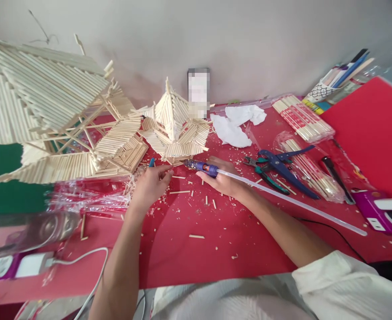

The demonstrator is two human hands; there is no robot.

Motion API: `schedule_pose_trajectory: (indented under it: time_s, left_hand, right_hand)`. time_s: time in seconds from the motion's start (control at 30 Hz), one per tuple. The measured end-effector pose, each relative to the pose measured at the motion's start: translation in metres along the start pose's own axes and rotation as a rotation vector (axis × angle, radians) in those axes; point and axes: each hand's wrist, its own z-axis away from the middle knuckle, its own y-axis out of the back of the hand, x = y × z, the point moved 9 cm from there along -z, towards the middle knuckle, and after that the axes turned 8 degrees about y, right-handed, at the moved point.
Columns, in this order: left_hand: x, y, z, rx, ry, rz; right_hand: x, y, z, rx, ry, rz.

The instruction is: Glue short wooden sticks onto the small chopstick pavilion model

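Right hand [227,183] wrapped round glue gun [201,167]; stick model [173,126] at gun's eleven o'clock, near tip. Left hand [151,184] at gun's nine, fingers half-bent, cannot tell if holding anything.

The left forearm [120,253], bare, rose steeply from the bottom edge, leaning slightly to the right toward its wrist. The left hand [152,184] was turned back uppermost, its index finger stretched to the right and the thumb just below, the two tips near each other; the other fingers were mostly hidden. The right forearm [276,224], bare below a pale sleeve [342,284], slanted in from the lower right. The right hand [217,178] was curled in a grip, thumb extended along the near side, fingers partly hidden. The two hands were near each other but apart.
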Motion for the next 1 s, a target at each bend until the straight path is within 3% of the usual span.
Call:
schedule_pose_trajectory:
  time_s: [0.37, 0.77, 1.0]
  left_hand:
    - [-0.001, -0.004, -0.003, 0.003, -0.028, 0.122]
    - [-0.001, -0.01, -0.004, 0.028, -0.047, 0.187]
    - [0.001, -0.021, -0.005, -0.08, -0.06, 0.334]
  right_hand:
    - [0.002, -0.01, -0.003, 0.0, 0.015, 0.003]
    - [-0.003, 0.004, -0.002, 0.004, 0.06, -0.041]
    - [0.0, 0.009, -0.001, -0.012, 0.042, -0.041]
